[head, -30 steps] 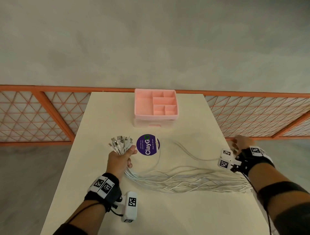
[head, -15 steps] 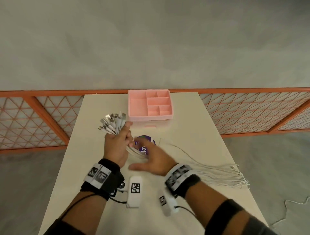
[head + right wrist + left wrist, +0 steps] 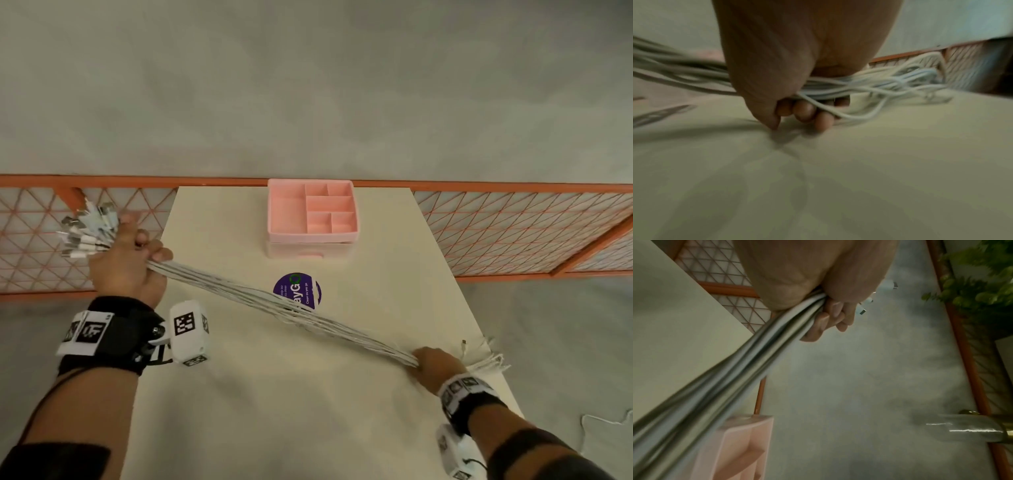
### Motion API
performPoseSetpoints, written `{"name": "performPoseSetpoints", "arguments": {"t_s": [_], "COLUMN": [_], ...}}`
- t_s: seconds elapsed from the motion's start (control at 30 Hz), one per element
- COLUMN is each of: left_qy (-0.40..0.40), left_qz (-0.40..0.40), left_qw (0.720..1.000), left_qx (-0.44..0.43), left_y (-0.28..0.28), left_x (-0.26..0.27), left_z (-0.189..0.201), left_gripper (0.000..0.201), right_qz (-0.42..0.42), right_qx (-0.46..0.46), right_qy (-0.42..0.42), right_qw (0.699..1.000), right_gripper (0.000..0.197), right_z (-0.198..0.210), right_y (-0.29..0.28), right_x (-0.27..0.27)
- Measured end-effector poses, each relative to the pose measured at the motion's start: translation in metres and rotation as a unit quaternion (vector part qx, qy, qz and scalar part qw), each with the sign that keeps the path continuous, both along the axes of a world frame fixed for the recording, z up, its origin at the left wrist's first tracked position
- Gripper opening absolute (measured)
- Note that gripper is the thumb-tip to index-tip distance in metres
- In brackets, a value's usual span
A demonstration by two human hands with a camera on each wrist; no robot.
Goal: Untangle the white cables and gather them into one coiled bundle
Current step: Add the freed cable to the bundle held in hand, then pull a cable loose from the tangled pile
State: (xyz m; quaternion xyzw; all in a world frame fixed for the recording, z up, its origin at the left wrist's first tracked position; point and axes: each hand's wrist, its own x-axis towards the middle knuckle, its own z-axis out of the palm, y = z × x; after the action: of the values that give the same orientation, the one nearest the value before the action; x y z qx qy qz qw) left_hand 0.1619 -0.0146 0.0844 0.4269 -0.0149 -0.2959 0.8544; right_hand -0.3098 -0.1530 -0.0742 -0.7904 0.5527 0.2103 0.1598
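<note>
Plainly the white cables (image 3: 284, 303) are light, limp and slick, stretched from upper left to lower right above the counter (image 3: 274, 411), left hand (image 3: 125, 265) fisted below the plugs, right hand (image 3: 436, 363) clenched near the loose tails, sensible holds for coiling.

The table (image 3: 308, 411) runs away from the person toward a lattice railing (image 3: 513, 233) that crosses behind its far edge. At the middle of that far edge sits a compartment organizer (image 3: 312, 211), and just nearer than it a round sticker (image 3: 297, 289) lies flat on the tabletop. The left hand (image 3: 125, 263) is raised beyond the table's left edge, with the cable plugs (image 3: 87, 228) fanning out past it to the left. From there the cables (image 3: 274, 301) stretch diagonally across the table, passing over the sticker, to the right hand (image 3: 436, 365) low at the near right edge. The loose cable ends (image 3: 486, 359) trail to the right of that hand on the table.
</note>
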Motion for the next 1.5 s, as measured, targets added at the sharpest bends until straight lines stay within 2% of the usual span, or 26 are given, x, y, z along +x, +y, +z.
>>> {"name": "performPoseSetpoints", "arguments": {"t_s": [0.13, 0.2, 0.27, 0.33, 0.4, 0.5, 0.63, 0.7, 0.73, 0.77, 0.83, 0.87, 0.9, 0.93, 1.0, 1.03, 1.1, 1.13, 1.23, 1.37, 1.43, 1.5], "left_qy": [0.030, 0.048, 0.072, 0.093, 0.105, 0.110, 0.107, 0.107, 0.109, 0.109, 0.105, 0.101, 0.099, 0.096, 0.088, 0.081, 0.060, 0.045, 0.009, 0.028, 0.036, 0.030], "left_qz": [-0.019, -0.038, -0.049, -0.068, -0.100, -0.132, -0.130, -0.126, -0.126, -0.127, -0.135, -0.140, -0.145, -0.149, -0.156, -0.163, -0.176, -0.180, -0.168, -0.125, -0.135, -0.150], "left_qw": [0.999, 0.996, 0.991, 0.984, 0.974, 0.959, 0.956, 0.958, 0.959, 0.961, 0.962, 0.963, 0.964, 0.964, 0.965, 0.965, 0.966, 0.965, 0.965, 0.973, 0.971, 0.967], "left_qx": [0.036, 0.061, 0.097, 0.137, 0.176, 0.225, 0.239, 0.234, 0.227, 0.221, 0.210, 0.206, 0.202, 0.199, 0.191, 0.187, 0.182, 0.184, 0.199, 0.194, 0.192, 0.203], "left_y": [-0.002, -0.005, -0.008, -0.008, -0.004, 0.005, 0.011, 0.011, 0.010, 0.008, 0.003, 0.001, -0.002, -0.004, -0.006, -0.006, -0.005, -0.003, 0.006, 0.017, 0.019, 0.019], "left_x": [-0.015, -0.033, -0.054, -0.076, -0.098, -0.122, -0.132, -0.132, -0.133, -0.134, -0.138, -0.141, -0.144, -0.147, -0.152, -0.152, -0.150, -0.148, -0.139, -0.124, -0.117, -0.114], "left_z": [-0.022, -0.036, -0.050, -0.069, -0.091, -0.116, -0.123, -0.121, -0.119, -0.116, -0.109, -0.106, -0.103, -0.100, -0.093, -0.089, -0.082, -0.080, -0.080, -0.090, -0.095, -0.097], "left_gripper": [0.012, 0.014, 0.014, 0.015, 0.017, 0.023, 0.026, 0.026, 0.026, 0.026, 0.026, 0.026, 0.026, 0.025, 0.024, 0.023, 0.018, 0.014, 0.006, 0.024, 0.034, 0.037], "right_qz": [-0.038, -0.072, -0.125, -0.167, -0.201, -0.250, -0.199, -0.183, -0.190, -0.193, -0.151, -0.108, -0.061, -0.012, 0.066, 0.108, 0.161, 0.156, 0.146, 0.202, 0.206, 0.207], "right_qx": [-0.032, -0.086, -0.190, -0.296, -0.325, -0.223, -0.053, -0.018, -0.018, -0.042, -0.085, -0.075, -0.032, 0.031, 0.153, 0.181, 0.184, 0.181, 0.171, 0.165, 0.174, 0.180], "right_qy": [0.023, 0.040, 0.044, 0.027, 0.007, 0.073, 0.137, 0.141, 0.111, 0.046, -0.163, -0.277, -0.357, -0.395, -0.364, -0.334, -0.279, -0.270, -0.260, -0.221, -0.216, -0.211], "right_qw": [0.999, 0.993, 0.973, 0.940, 0.924, 0.940, 0.969, 0.973, 0.975, 0.979, 0.971, 0.952, 0.932, 0.918, 0.916, 0.919, 0.929, 0.933, 0.939, 0.940, 0.938, 0.938], "right_gripper": [0.016, 0.018, 0.020, 0.026, 0.029, 0.016, 0.033, 0.040, 0.039, 0.037, 0.032, 0.032, 0.040, 0.053, 0.073, 0.069, 0.035, 0.026, 0.037, 0.035, 0.033, 0.037], "right_z": [0.013, 0.032, 0.052, 0.067, 0.074, 0.061, 0.012, 0.008, 0.011, 0.016, 0.026, 0.035, 0.045, 0.057, 0.075, 0.078, 0.070, 0.063, 0.048, 0.045, 0.042, 0.039], "right_y": [-0.028, -0.046, -0.066, -0.082, -0.089, -0.089, -0.072, -0.053, -0.045, -0.039, -0.024, -0.011, 0.004, 0.021, 0.054, 0.067, 0.086, 0.091, 0.097, 0.101, 0.103, 0.104], "right_x": [-0.041, -0.053, -0.064, -0.073, -0.077, -0.085, -0.089, -0.064, -0.045, -0.022, 0.028, 0.056, 0.083, 0.110, 0.158, 0.176, 0.201, 0.206, 0.205, 0.202, 0.202, 0.201]}}
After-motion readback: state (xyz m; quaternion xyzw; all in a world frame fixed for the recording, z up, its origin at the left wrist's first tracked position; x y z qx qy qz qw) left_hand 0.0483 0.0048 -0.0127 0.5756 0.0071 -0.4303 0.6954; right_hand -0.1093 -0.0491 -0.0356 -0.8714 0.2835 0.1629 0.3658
